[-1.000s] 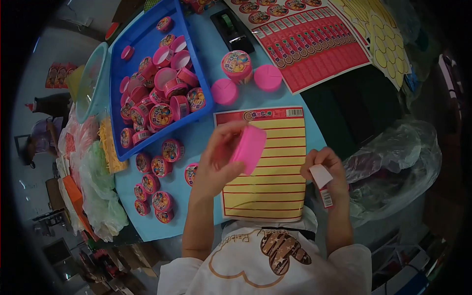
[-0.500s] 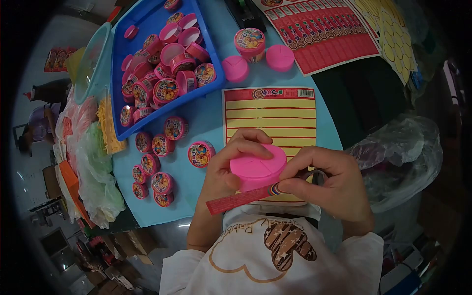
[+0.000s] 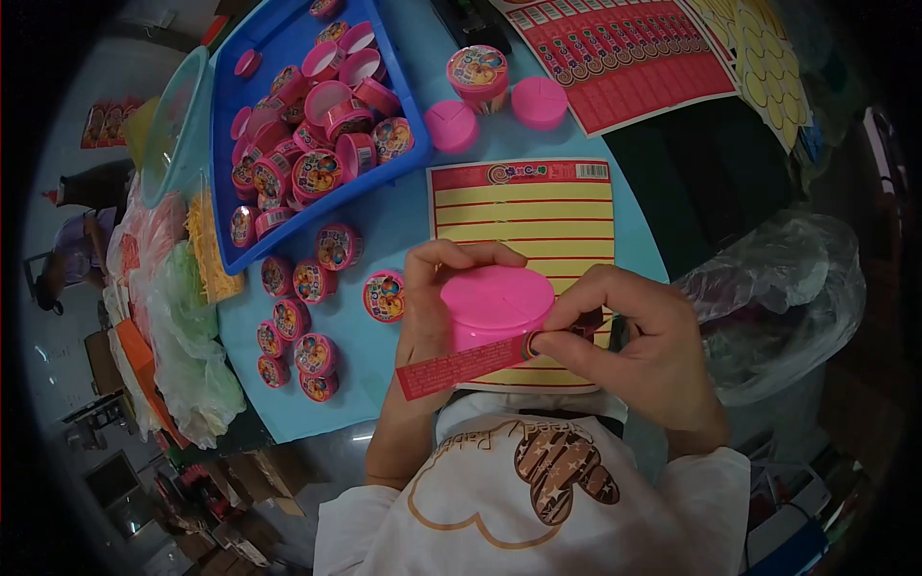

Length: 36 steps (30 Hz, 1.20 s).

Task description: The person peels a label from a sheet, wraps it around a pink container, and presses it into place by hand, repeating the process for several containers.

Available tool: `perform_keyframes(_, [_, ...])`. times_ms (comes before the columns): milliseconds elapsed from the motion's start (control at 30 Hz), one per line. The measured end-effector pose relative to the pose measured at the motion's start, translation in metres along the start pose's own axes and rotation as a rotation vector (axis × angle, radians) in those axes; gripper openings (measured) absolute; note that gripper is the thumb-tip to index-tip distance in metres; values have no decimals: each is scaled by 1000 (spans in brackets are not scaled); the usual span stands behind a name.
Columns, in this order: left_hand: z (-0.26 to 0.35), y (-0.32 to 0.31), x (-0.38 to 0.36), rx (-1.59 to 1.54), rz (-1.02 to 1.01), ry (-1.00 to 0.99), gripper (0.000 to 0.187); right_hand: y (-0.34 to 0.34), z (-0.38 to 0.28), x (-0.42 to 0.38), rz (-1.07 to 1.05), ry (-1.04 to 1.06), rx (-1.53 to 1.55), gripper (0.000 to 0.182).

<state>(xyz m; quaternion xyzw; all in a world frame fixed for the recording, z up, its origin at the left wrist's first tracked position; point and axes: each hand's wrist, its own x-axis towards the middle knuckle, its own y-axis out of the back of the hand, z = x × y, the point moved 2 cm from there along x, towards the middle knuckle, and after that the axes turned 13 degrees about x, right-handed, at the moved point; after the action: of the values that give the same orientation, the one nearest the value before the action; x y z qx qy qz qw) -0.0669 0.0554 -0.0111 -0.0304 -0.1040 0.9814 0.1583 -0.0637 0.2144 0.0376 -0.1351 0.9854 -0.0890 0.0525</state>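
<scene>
The left hand (image 3: 429,312) grips a round pink plastic tub (image 3: 496,307) from behind, fingers curled around it. The right hand (image 3: 629,341) pinches a long red label strip (image 3: 459,368) against the tub's side, above the striped yellow backing sheet (image 3: 523,206).

pink tub (image 3: 497,309): smooth, slightly glossy plastic
red label strip (image 3: 459,368): thin printed paper, matt
yellow backing sheet (image 3: 523,211), under the tub: glossy paper
blue tray (image 3: 379,43), beyond the sheet: shiny moulded plastic
bag (image 3: 783,298), right of the sheet: clear crinkled plastic film
</scene>
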Motion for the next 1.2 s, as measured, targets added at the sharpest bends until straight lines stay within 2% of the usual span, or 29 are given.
perform_keyframes(67, [3,-3,0,-40,264,8,54,-2,1,1,12,-7,5,15])
perform_keyframes(133, [4,-2,1,5,285,-32,52,-2,4,2,23,-10,7,16])
perform_keyframes(200, [2,0,0,51,311,-78,50,-2,8,4,28,88,-2,19])
perform_keyframes(300, [2,-1,-4,-110,293,-139,48,2,15,6,92,171,62,17])
perform_keyframes(367, [7,-12,-8,-109,401,-25,52,0,19,6,66,159,136,18])
perform_keyframes(400, [6,-12,-9,-111,406,-27,52,-1,20,6,42,141,212,18])
perform_keyframes(467, [6,-12,-10,86,317,-118,55,-1,19,6,60,117,233,19])
perform_keyframes(600, [3,-14,-14,121,380,-166,59,-3,19,5,67,112,234,20])
perform_keyframes(700, [10,-19,-12,20,359,-139,68,-3,21,3,82,139,221,22])
perform_keyframes(800, [10,-23,-12,109,307,-250,73,-7,24,3,78,166,238,23])
perform_keyframes(867, [4,-22,-10,135,264,-484,63,-9,27,2,50,173,209,23])
perform_keyframes(900, [6,-21,-9,136,278,-489,63,-11,29,2,38,182,180,23])
perform_keyframes(967, [10,-16,-8,151,351,-336,62,-14,31,1,37,186,190,24])
perform_keyframes(1100, [17,-14,-9,156,332,-336,56,-14,30,-1,78,206,227,25])
perform_keyframes(1167, [20,-14,-9,-149,441,-232,50,-13,29,-1,69,203,224,26])
perform_keyframes(1200, [20,-11,-9,-150,442,-234,50,-13,29,-1,67,202,222,26])
